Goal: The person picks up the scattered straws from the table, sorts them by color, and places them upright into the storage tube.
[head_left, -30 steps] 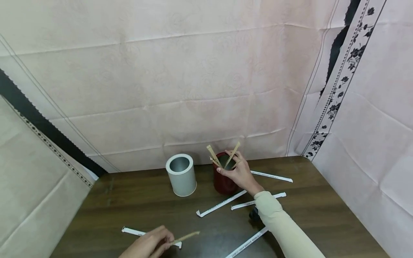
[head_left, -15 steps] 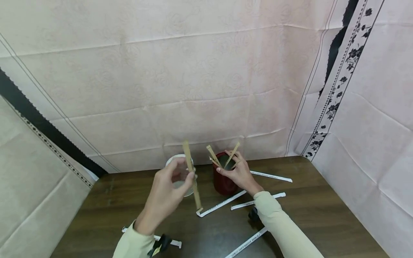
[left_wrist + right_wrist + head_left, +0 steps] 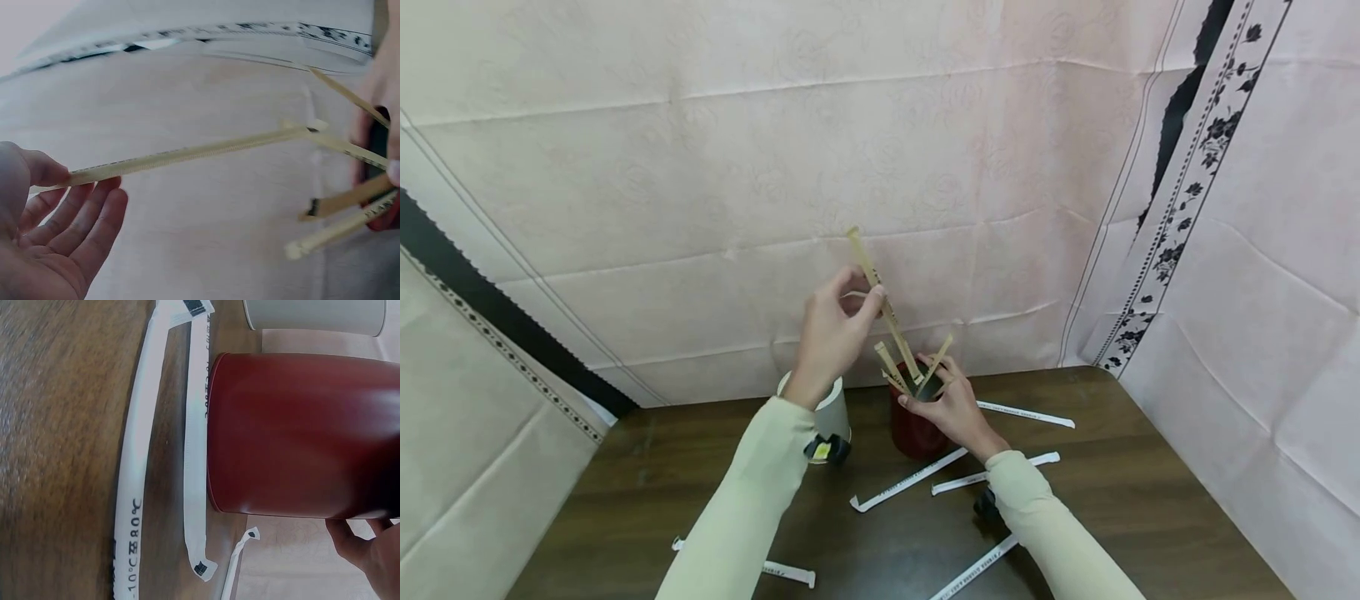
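My left hand (image 3: 838, 333) pinches a tan paper-wrapped straw (image 3: 891, 321) between thumb and fingers, above and left of a red cylindrical cup (image 3: 913, 429). The straw slants down to the right, its lower end overlapping the cup's mouth in the head view. Several other tan wrapped straws (image 3: 350, 192) stick out of the cup at different angles. At the cup's rim, my right hand (image 3: 957, 410) holds it with thumb in front and fingers at the far side. In the right wrist view, fingers (image 3: 350, 544) lie along the red wall.
Just left of the red cup stands a pale grey cup (image 3: 835, 412), partly behind the left wrist. White wrapped straws lie scattered on the brown table (image 3: 617, 500): one in front of the cup (image 3: 910, 481), one behind the right hand (image 3: 1030, 414), others nearer. A pale cloth backs the table.
My left hand has risen from the near left of the table, bringing the tan straw up and over toward the red cup. The right hand has stayed at the cup.
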`<action>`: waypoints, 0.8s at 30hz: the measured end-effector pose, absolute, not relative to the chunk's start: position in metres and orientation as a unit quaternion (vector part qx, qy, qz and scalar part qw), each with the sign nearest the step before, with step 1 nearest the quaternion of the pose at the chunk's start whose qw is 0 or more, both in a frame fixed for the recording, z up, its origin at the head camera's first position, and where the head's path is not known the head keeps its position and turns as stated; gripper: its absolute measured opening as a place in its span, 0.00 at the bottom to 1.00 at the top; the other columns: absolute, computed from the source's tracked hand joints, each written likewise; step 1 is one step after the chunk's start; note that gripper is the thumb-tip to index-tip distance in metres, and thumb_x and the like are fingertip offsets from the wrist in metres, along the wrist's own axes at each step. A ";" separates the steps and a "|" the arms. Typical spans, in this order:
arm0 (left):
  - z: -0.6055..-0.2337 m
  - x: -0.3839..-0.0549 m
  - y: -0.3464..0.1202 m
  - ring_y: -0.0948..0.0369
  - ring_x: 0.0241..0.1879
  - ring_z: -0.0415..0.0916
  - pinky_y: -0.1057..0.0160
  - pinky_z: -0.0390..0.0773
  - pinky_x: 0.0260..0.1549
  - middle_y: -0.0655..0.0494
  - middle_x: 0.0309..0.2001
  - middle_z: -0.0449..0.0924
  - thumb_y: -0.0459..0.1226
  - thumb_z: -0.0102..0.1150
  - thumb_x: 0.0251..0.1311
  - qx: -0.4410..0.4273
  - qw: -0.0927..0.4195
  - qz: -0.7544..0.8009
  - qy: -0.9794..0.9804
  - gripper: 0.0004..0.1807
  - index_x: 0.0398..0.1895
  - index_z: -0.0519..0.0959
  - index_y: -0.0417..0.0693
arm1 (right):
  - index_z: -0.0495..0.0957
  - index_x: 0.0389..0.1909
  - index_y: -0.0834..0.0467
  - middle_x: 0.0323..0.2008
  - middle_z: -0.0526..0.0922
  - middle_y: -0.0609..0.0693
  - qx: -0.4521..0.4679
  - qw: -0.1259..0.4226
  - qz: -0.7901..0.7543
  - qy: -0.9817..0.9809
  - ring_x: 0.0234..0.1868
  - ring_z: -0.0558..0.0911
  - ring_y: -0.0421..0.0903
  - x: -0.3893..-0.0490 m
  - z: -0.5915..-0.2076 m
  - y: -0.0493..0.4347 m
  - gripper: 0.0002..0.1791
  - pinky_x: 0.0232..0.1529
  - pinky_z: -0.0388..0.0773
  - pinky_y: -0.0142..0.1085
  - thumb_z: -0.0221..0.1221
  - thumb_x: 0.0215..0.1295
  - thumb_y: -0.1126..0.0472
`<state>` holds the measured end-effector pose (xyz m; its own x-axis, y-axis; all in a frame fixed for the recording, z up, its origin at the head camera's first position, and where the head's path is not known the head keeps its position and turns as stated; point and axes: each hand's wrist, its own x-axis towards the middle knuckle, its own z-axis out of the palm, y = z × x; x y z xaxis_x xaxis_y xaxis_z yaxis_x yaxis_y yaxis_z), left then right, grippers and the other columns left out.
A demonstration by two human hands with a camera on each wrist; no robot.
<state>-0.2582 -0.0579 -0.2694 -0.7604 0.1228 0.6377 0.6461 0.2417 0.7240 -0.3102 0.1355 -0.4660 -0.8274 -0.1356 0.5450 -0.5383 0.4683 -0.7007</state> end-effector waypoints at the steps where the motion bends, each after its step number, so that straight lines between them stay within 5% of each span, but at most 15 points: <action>1: -0.271 -0.267 -0.055 0.58 0.33 0.85 0.58 0.84 0.36 0.51 0.36 0.84 0.34 0.59 0.67 -0.251 0.234 -0.549 -0.762 0.05 0.42 0.79 0.41 | 0.72 0.67 0.60 0.59 0.72 0.55 0.200 0.209 0.476 -0.831 0.58 0.74 0.55 -0.310 -0.465 0.136 0.44 0.57 0.72 0.53 0.75 0.52 0.46; 12: -0.317 -0.323 -0.042 0.61 0.36 0.82 0.61 0.82 0.35 0.57 0.34 0.85 0.38 0.63 0.65 -0.231 0.097 -0.405 -0.879 0.04 0.37 0.82 0.47 | 0.73 0.67 0.58 0.59 0.72 0.56 0.192 0.203 0.482 -0.830 0.56 0.74 0.52 -0.308 -0.468 0.134 0.42 0.55 0.74 0.55 0.75 0.52 0.47; 20: -0.335 -0.336 -0.041 0.62 0.31 0.81 0.63 0.81 0.30 0.57 0.34 0.86 0.38 0.67 0.62 -0.243 0.039 -0.339 -0.908 0.03 0.36 0.84 0.49 | 0.75 0.64 0.52 0.62 0.71 0.51 0.202 0.211 0.480 -0.828 0.62 0.72 0.50 -0.311 -0.469 0.134 0.38 0.59 0.72 0.53 0.74 0.52 0.46; 24: -0.336 -0.337 -0.037 0.60 0.36 0.81 0.62 0.81 0.35 0.54 0.41 0.85 0.42 0.68 0.61 -0.237 -0.005 -0.298 -0.925 0.10 0.41 0.84 0.48 | 0.75 0.65 0.50 0.63 0.71 0.48 0.199 0.212 0.479 -0.828 0.63 0.71 0.49 -0.311 -0.468 0.135 0.38 0.61 0.71 0.52 0.74 0.53 0.46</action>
<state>-0.3368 -0.0367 -0.3363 -0.8877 0.4411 0.1320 0.4352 0.7103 0.5532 -0.3112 0.1350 -0.4685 -0.8304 -0.1262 0.5427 -0.5334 0.4614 -0.7089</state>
